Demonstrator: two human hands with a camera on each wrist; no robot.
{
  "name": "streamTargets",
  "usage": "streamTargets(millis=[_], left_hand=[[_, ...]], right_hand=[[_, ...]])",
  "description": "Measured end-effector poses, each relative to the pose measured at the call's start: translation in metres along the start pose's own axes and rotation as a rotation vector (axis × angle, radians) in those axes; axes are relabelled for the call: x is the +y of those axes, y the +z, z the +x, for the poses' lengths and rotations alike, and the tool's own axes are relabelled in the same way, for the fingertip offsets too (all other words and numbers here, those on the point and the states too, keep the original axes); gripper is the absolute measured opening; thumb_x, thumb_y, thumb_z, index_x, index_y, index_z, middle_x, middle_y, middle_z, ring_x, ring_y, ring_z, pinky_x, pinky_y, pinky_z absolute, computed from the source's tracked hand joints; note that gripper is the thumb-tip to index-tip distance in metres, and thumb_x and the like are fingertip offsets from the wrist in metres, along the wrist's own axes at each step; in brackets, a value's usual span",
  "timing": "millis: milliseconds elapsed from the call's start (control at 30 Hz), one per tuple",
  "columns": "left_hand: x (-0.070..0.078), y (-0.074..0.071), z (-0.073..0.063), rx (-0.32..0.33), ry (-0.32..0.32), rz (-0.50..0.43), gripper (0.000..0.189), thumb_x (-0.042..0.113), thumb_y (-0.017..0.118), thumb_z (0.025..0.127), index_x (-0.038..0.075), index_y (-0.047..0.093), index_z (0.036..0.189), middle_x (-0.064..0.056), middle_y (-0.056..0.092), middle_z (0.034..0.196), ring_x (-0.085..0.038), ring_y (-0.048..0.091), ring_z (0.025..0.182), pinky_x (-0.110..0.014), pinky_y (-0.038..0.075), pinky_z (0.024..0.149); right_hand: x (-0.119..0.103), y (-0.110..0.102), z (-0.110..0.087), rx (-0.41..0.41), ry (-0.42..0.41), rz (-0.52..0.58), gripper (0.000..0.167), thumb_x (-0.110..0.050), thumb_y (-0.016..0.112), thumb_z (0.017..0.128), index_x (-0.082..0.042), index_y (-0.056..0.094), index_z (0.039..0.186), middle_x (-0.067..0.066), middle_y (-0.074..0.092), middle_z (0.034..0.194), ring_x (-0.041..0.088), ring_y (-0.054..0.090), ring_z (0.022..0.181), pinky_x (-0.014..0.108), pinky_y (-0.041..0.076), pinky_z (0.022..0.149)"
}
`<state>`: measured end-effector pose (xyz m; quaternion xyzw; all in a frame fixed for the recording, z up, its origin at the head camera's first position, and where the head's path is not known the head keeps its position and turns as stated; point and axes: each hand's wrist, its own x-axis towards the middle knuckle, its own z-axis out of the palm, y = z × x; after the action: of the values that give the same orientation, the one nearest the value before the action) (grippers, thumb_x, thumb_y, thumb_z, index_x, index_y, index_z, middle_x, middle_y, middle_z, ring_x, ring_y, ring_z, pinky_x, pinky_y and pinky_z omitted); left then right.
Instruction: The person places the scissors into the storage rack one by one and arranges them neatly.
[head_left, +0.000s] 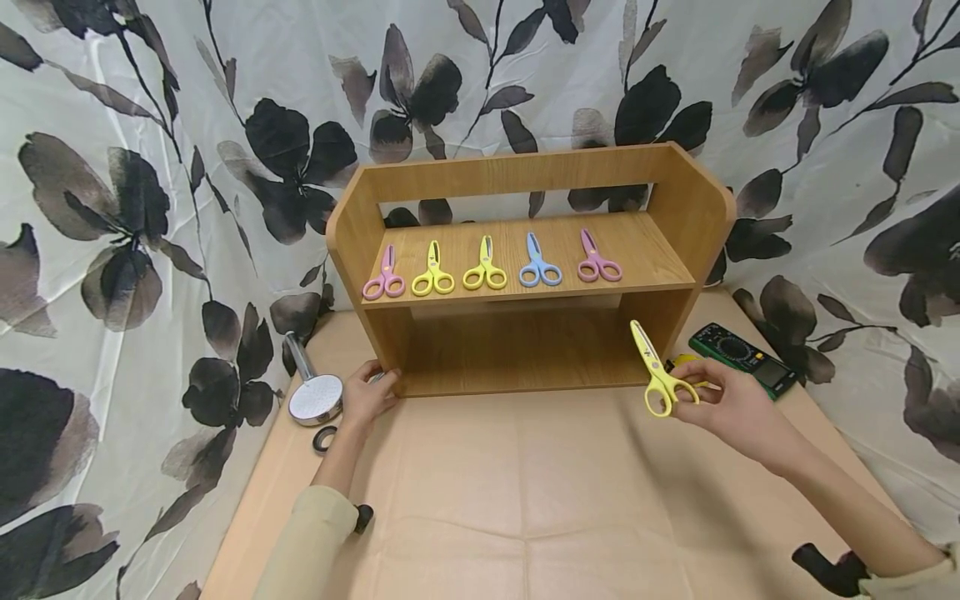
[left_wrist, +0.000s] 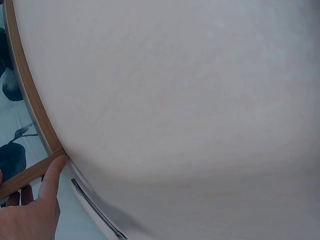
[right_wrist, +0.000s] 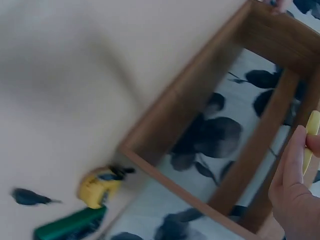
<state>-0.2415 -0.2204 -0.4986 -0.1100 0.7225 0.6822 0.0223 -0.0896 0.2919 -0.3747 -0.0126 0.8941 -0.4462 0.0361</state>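
A two-tier wooden shelf [head_left: 517, 171] stands on the table. On its upper board lies a row of small scissors: pink [head_left: 387, 271], yellow [head_left: 433, 265], another yellow [head_left: 486, 261], blue [head_left: 534, 257] and purple [head_left: 591, 254]. My left hand [head_left: 367, 396] grips the shelf's lower left front corner; in the left wrist view the index finger [left_wrist: 51, 182] touches that corner, with other fingers behind the board. At the shelf's right front, my right hand [head_left: 731, 408] pinches yellow scissors [head_left: 651, 358] by the handles, blades pointing up. In the right wrist view only part of them shows.
Left of the shelf lie a round metal-rimmed object [head_left: 317, 398] with a grey handle and a black ring [head_left: 318, 442]. To the right are a green multimeter [head_left: 738, 350] and a yellow tape measure [right_wrist: 92, 190]. Behind hangs a floral cloth [head_left: 285, 75].
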Motion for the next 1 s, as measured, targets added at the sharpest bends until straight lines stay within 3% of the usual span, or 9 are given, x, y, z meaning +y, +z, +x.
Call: streamTargets(millis=[167, 300, 433, 567, 867, 1000], left_hand=[[0.012, 0.002, -0.011, -0.007, 0.001, 0.007, 0.039, 0.006, 0.067, 0.097, -0.004, 0.060, 0.133, -0.014, 0.052, 0.132, -0.035, 0.063, 0.113, -0.057, 0.057, 0.103], [0.005, 0.000, -0.005, -0.004, 0.002, -0.002, 0.040, 0.008, 0.067, 0.097, -0.002, 0.060, 0.135, -0.013, 0.052, 0.132, -0.034, 0.063, 0.114, -0.058, 0.056, 0.103], [-0.006, -0.001, 0.006, 0.006, 0.011, -0.009, 0.041, 0.011, 0.068, 0.097, 0.001, 0.060, 0.137, -0.011, 0.051, 0.134, -0.034, 0.062, 0.117, -0.054, 0.058, 0.102], [-0.012, -0.001, 0.009, 0.016, 0.022, 0.007, 0.041, 0.013, 0.069, 0.097, 0.002, 0.061, 0.136, -0.012, 0.051, 0.141, -0.035, 0.063, 0.116, -0.049, 0.061, 0.097], [-0.013, -0.002, 0.010, 0.017, 0.032, 0.022, 0.042, 0.014, 0.069, 0.097, 0.002, 0.061, 0.137, -0.015, 0.051, 0.145, -0.034, 0.065, 0.113, -0.048, 0.063, 0.095], [0.003, -0.001, -0.003, -0.011, 0.008, 0.018, 0.043, 0.010, 0.068, 0.098, -0.001, 0.059, 0.139, -0.018, 0.050, 0.147, -0.038, 0.063, 0.116, -0.052, 0.060, 0.099]], right_hand=[[-0.021, -0.014, 0.008, 0.054, -0.030, -0.078, 0.050, -0.023, 0.079, 0.093, -0.002, 0.056, 0.132, 0.018, 0.060, 0.127, 0.002, 0.066, 0.095, 0.017, 0.059, 0.073], [-0.035, -0.024, 0.020, 0.086, -0.027, -0.091, 0.049, -0.019, 0.076, 0.093, 0.001, 0.055, 0.133, 0.019, 0.060, 0.126, 0.004, 0.064, 0.090, 0.017, 0.058, 0.069], [-0.048, -0.033, 0.037, 0.132, -0.003, -0.120, 0.051, -0.021, 0.074, 0.094, 0.002, 0.054, 0.135, 0.020, 0.058, 0.129, 0.027, 0.065, 0.109, 0.007, 0.051, 0.071], [-0.059, -0.041, 0.054, 0.149, 0.014, -0.141, 0.054, -0.021, 0.070, 0.096, 0.005, 0.050, 0.139, 0.026, 0.052, 0.134, 0.044, 0.055, 0.121, 0.006, 0.046, 0.071], [-0.080, -0.053, 0.091, 0.150, 0.009, -0.197, 0.055, -0.016, 0.069, 0.095, 0.012, 0.047, 0.138, 0.029, 0.051, 0.128, 0.039, 0.051, 0.106, 0.018, 0.048, 0.067], [-0.086, -0.056, 0.106, 0.151, 0.029, -0.215, 0.054, -0.016, 0.070, 0.095, 0.013, 0.048, 0.135, 0.029, 0.051, 0.123, 0.039, 0.053, 0.104, 0.019, 0.048, 0.066]])
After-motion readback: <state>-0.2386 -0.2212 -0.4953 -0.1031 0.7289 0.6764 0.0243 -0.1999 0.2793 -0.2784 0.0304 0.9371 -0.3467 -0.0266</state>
